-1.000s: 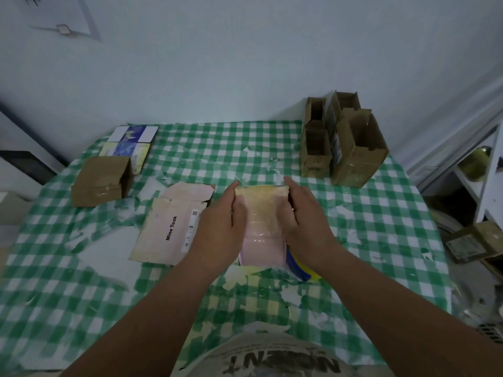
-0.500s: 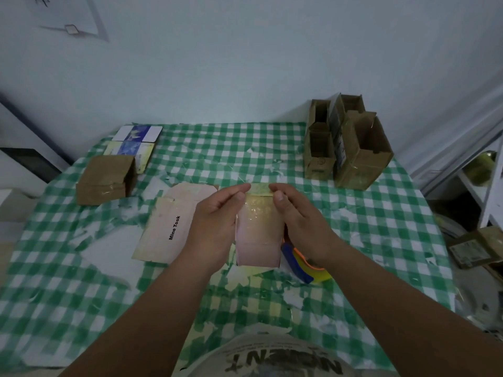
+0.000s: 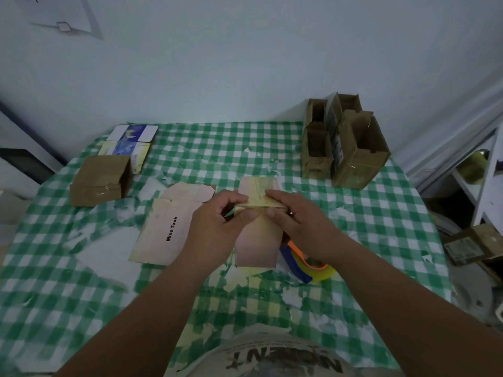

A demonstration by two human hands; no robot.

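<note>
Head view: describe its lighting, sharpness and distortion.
Head view: dim, flat bluish light, with soft shadows on the green checked tablecloth; wide-angle bending tilts the brown cardboard boxes; the pale pink cardboard carton pinched by the left hand and right hand looks fairly sharp; no strong glare.

Folded carton at desk centre, held up between left hand and right hand, both at its upper end. Flat carton lies just left of it. Tape roll just right, partly under right hand. Closed box far left, cards behind it. Open boxes stand together back right. Another box off the desk, on the floor, far right.
</note>
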